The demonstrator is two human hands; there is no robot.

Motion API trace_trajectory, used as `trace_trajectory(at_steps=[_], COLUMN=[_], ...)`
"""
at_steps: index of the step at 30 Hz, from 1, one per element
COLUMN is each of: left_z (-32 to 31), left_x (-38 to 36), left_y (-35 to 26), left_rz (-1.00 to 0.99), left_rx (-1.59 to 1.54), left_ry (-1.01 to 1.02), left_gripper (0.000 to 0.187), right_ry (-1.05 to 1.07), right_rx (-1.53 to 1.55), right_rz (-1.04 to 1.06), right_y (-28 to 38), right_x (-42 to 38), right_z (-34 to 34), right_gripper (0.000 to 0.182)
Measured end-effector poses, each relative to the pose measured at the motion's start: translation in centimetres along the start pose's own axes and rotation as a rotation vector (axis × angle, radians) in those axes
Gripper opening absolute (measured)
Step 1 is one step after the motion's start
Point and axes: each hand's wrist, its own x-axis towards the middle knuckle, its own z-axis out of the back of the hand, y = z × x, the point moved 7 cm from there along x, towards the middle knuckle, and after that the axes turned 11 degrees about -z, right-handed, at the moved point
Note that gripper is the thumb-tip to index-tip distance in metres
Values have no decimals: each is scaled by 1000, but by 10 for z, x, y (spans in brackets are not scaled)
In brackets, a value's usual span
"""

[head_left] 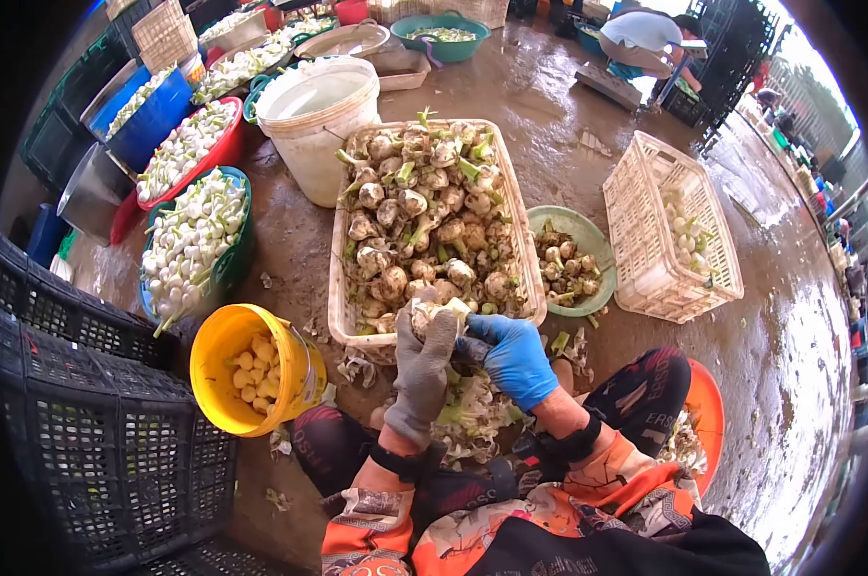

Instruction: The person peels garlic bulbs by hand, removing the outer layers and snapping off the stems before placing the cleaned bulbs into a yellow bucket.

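My left hand (421, 379), in a grey glove, is closed around a dirty garlic bulb (432, 309) with a pale cut stalk. Beside it my right hand (517, 360), in a blue glove, has its fingers curled in close to the bulb. A dark piece shows between the two hands, but I cannot make out what it is. Just beyond them stands a pale plastic crate (341, 278) heaped with unpeeled, soil-stained garlic bulbs (419, 206). Peelings (477, 418) lie below my hands, between my legs.
A yellow bucket (208, 355) with peeled bulbs stands left, near black crates (117, 461). A white bucket (323, 144), green bowl (602, 288) and white crate (669, 274) surround the heap. Tubs of cleaned bulbs line the far left. Another person (640, 38) crouches far right on the wet floor.
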Motion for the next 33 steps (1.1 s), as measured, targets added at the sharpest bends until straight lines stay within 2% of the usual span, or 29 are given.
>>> trace_trajectory(at_steps=[2, 4, 6, 8, 10, 12, 13, 14, 15, 17, 18, 19, 20, 21, 22, 23, 24, 26, 27, 28, 29, 31, 32, 33], left_z=[-1, 0, -3, -6, -1, 1, -5, -10, -10, -20, -21, -25, -29, -28, -23, -14, -6, -4, -4, -11, -22, -25, -11, -6], left_x=[0, 0, 0, -1, -1, -1, 0, 0, 1, -7, -9, -14, -18, -18, -16, -10, -6, -6, -7, -7, -6, -12, -12, -12], left_y=[-5, -3, -4, -10, -3, -1, -8, -14, -21, -14, -15, -14, -13, -9, -3, 2, 6, 13, 10, 7, -4, 21, 33, 33], left_rz=[-80, -89, -99, -90, -28, 32, -10, -54, -53, 303, 302, 328, 355, 379, 374, 339, 303, 312, 229, 143, 76, 384, 448, 458], left_rx=[121, 146, 174, 198, 137, 73, 149, 221, 216, -84, -86, -68, -50, -260, -258, -191, -126, -119, 10, 125, 244, -287, -279, -189], left_ry=[5, 18, 27, 9, -2, -12, 81, 172, 171, 263, 262, 323, 385, 322, 316, 274, 234, 182, 155, 150, 315, 70, 14, 25], left_gripper=[42, 42, 42, 42, 43, 45, 43, 42, 42, 45, 45, 46, 47, 47, 47, 46, 46, 43, 43, 43, 45, 46, 42, 35], right_ry=[-7, 54, 11, -204, -258, -352, -356, -327, -293, -285, -279, -189, -192, -18, 159, 232, 241, 213, 120, -104, -135, -170, -190, -124], right_rx=[-20, -60, -131, -369, -401, -600, -598, -665, -734, -729, -717, -840, -839, -574, -306, -71, -71, 96, -63, -29, -54, -139, -235, -364], right_rz=[37, -58, -37, 64, 58, 266, 264, 361, 457, 486, 519, 397, 395, 345, 291, 215, 219, 46, 18, 247, 167, 485, 622, 572], right_y=[3, -6, 0, 15, 14, 21, 19, 24, 28, 33, 38, 34, 37, 37, 35, 20, 23, 27, 30, 19, 19, 32, 42, 33], right_x=[4, 11, 7, -1, -3, -4, -1, 1, 4, 19, 27, 39, 38, 39, 39, 38, 28, 8, 4, 1, -2, -13, -22, -22], right_z=[2, -3, -4, 1, 1, 2, 6, 8, 10, 23, 30, 36, 43, 44, 42, 43, 36, 31, 26, 25, 24, 17, 11, 4], right_gripper=[24, 25, 19, 12, 8, 5, 5, 4, 5, 6, 7, 6, 6, 12, 19, 28, 28, 32, 32, 28, 21, 24, 26, 27])
